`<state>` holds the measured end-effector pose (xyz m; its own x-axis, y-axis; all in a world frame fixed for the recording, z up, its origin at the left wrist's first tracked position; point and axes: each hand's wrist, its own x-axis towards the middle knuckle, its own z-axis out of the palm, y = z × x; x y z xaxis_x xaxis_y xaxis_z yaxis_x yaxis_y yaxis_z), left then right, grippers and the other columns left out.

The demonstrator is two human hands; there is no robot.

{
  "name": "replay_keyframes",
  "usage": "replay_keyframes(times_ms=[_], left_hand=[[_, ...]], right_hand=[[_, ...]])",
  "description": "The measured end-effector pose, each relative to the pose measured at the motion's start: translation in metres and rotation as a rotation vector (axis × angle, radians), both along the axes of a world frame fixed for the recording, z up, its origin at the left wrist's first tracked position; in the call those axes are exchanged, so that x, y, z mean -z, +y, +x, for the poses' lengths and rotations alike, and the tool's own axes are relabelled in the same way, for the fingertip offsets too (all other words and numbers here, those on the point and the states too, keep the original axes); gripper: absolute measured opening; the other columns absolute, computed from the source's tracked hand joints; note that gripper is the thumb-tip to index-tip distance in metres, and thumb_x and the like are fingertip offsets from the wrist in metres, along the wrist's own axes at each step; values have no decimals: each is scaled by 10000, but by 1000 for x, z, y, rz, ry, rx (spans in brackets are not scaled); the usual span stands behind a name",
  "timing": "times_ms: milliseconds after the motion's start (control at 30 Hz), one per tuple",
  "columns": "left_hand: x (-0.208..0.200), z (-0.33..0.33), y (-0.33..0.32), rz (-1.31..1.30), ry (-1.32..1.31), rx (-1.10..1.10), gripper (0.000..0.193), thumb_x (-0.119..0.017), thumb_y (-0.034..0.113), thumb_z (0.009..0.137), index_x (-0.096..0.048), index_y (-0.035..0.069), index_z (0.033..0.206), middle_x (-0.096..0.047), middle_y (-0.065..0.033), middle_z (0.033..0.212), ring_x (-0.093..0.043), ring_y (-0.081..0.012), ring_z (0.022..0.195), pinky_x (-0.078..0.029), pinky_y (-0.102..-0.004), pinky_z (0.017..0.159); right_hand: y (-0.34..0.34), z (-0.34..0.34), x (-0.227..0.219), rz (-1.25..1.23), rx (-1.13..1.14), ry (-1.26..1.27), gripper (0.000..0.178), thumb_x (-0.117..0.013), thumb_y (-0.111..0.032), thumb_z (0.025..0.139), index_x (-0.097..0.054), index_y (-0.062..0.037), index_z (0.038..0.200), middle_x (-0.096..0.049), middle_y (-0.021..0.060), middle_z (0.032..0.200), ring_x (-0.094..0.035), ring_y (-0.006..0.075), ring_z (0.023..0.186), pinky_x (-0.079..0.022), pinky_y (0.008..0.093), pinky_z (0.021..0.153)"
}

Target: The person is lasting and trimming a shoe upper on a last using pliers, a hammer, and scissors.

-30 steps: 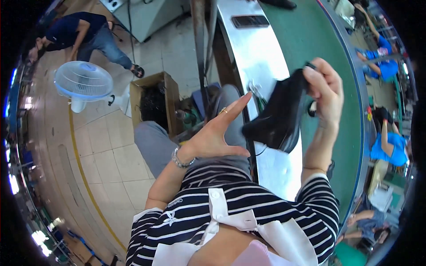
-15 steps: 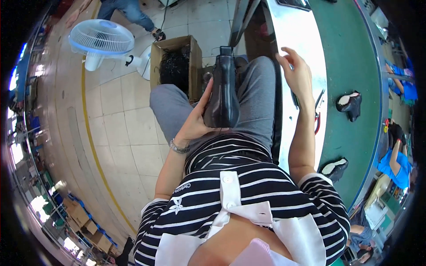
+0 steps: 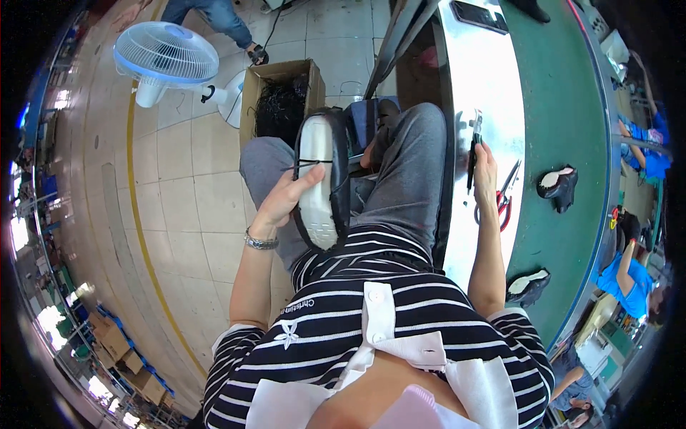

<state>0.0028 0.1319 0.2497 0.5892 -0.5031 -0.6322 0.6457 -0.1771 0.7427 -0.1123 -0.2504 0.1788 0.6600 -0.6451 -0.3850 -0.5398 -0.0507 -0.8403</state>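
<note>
Over my lap, a black shoe upper (image 3: 341, 182) is turned with its white underside (image 3: 316, 211) facing up. My left hand (image 3: 281, 200) is closed round its left edge, the thumb pressed on the white bottom near a thin black cord that crosses it. At the right, above the metal bench top, my right hand (image 3: 486, 171) is closed on a slim black tool with a metal tip (image 3: 476, 129); its exact kind does not show. Beside that hand lie red-handled pliers (image 3: 506, 207).
A cardboard box (image 3: 314, 89) of black cords stands beyond my left knee, near a white-blue fan (image 3: 166, 53). A phone (image 3: 479, 16) rests at the bench's far end. On the green belt are two more black shoe uppers (image 3: 561, 187). People work at the right.
The shoe upper has turned over and shifted left, so its white underside now shows. My right hand has come down to the bench and closed on the slim tool.
</note>
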Motion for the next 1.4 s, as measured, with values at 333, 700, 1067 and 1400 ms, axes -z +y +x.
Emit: replay_keyframes(times_ms=[333, 700, 1067, 1400], left_hand=[[18, 5, -33, -31, -38, 0, 805, -621, 448, 907, -259, -7, 1465, -430, -178, 1403, -425, -217, 1280, -322, -322, 1073], [23, 45, -58, -295, -260, -241, 452, -488, 190, 961, -439, 57, 1391, -503, -73, 1335, -467, -147, 1198, -323, -269, 1035], [37, 47, -66, -117, -533, -313, 358, -532, 198, 927, -567, 16, 1233, -634, -181, 1128, -619, -269, 1014, -452, -324, 880], [31, 40, -66, -126, -540, -365, 332, -567, 112, 906, -607, 18, 1222, -671, -75, 1014, -582, -81, 816, -458, -233, 720]], right_hand=[[110, 53, -129, 467, -608, -31, 452, -516, -192, 968, -404, -42, 1380, -648, 71, 965, -581, 144, 879, -422, 265, 796], [154, 101, -153, 781, -613, 259, 601, -447, -151, 1005, -126, -121, 1513, -622, 149, 1145, -620, 251, 1076, -484, 417, 955], [156, 123, -173, 400, -781, 414, 653, -509, -129, 984, -144, -134, 1525, -576, 64, 876, -589, 143, 750, -542, 314, 683], [167, 86, -145, -108, -894, 238, 593, -479, -117, 975, -193, -98, 1495, -646, 130, 738, -658, 227, 634, -526, 348, 610]])
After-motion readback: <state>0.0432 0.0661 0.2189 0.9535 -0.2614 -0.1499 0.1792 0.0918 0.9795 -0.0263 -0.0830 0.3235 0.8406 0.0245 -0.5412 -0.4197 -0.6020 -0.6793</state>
